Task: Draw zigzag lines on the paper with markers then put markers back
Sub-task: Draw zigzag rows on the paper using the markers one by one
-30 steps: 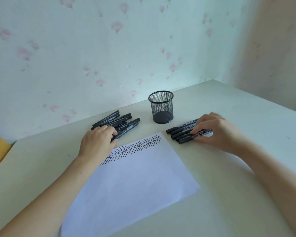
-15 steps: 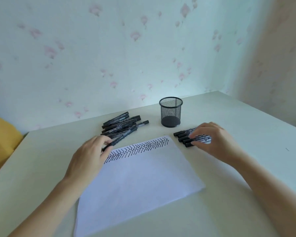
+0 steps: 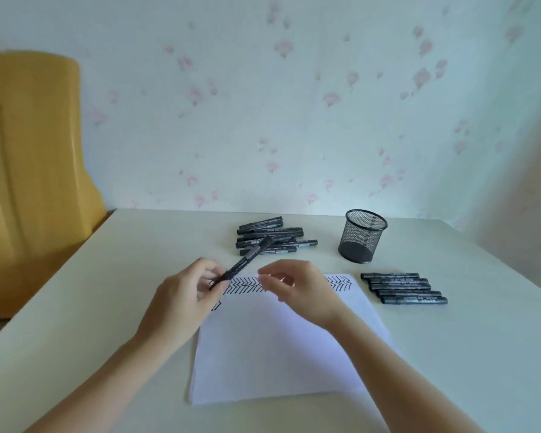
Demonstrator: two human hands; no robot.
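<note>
One row of zigzag lines (image 3: 247, 284) sits at the top of the paper (image 3: 281, 348); most is blank. The left hand (image 3: 181, 303) pinches a marker (image 3: 242, 264) above the paper. The right hand (image 3: 297, 284) hovers beside it, fingers loosely curled, holding nothing. The cup (image 3: 361, 235) behind the paper looks empty, so putting markers back is left.

From my feed I see two bare forearms coming in from the lower edge, neither covered by any sleeve as far as the frame reaches. The left hand (image 3: 181, 303) wears nothing I can make out: no ring, band or watch at the wrist. The right hand (image 3: 297, 287) shows a small pale glint on one finger that looks like a ring, though it is too blurred for me to be sure. Both wrists are bare, with no strap, bracelet or glove. The nails are short as far as I can tell, and I see no marking on either arm.
</note>
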